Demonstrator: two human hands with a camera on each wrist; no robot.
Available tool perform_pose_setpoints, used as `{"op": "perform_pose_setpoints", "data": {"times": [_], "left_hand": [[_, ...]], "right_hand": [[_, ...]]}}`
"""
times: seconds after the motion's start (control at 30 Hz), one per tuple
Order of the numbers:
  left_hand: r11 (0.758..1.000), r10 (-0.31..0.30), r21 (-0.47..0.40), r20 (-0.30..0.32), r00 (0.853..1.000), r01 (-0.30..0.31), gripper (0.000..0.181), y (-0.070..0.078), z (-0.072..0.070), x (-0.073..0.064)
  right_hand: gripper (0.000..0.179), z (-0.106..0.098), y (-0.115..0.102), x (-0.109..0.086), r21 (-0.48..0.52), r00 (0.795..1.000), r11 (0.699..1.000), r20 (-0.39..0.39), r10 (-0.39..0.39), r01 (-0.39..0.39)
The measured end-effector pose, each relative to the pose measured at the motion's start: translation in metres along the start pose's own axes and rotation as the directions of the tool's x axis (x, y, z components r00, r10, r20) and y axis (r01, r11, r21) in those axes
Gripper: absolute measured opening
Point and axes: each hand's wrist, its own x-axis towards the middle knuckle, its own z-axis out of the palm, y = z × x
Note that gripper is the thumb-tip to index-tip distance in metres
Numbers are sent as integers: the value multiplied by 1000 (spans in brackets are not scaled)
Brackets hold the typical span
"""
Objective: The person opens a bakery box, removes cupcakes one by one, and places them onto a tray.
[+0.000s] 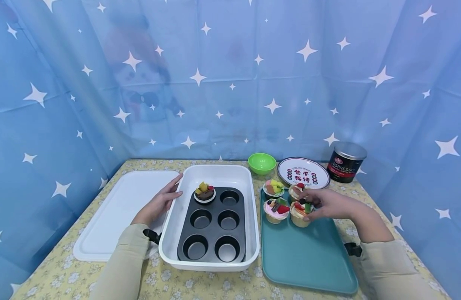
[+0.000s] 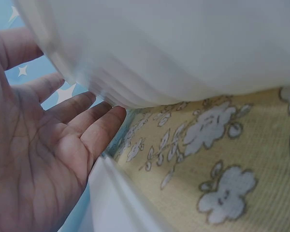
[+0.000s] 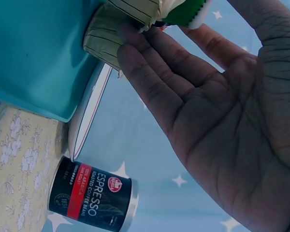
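My right hand (image 1: 329,203) holds the front-right cupcake (image 1: 299,218), thumb on its near side and fingers behind it. That cupcake has cream, red fruit and a green slice. Close around it on the teal tray (image 1: 305,258) stand a pink-cream cupcake (image 1: 276,216), one with yellow fruit (image 1: 273,189) and one with a red berry (image 1: 295,191), partly hidden. My left hand (image 1: 160,202) touches the left rim of the white bin (image 1: 166,246), its fingers nearly straight. In the bin lies a dark muffin pan (image 1: 211,246); a chocolate cupcake (image 1: 205,193) sits in its back-left cup.
A white lid (image 1: 114,216) lies left of the bin. Behind the tray are a green bowl (image 1: 262,163), a white plate (image 1: 316,177) with red characters and a dark espresso can (image 1: 344,164). A blue star-patterned curtain (image 1: 230,83) rises behind the table.
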Motion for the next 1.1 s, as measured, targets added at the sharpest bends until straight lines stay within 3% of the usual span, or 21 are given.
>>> {"op": "perform_pose_setpoints", "data": {"times": [0.37, 0.53, 1.1], "left_hand": [[1000, 5, -3, 8, 1000, -5, 69, 0, 0, 0], [1000, 1, -5, 6, 1000, -1, 69, 1, 0, 0], [1000, 16, -11, 12, 1000, -16, 68, 1, 0, -2]], "right_hand": [[59, -5, -1, -5, 55, 1000, 998, 23, 10, -11], [56, -7, -2, -8, 3, 1000, 1000, -17, -3, 3], [62, -6, -7, -7, -78, 983, 988, -110, -143, 135]]}}
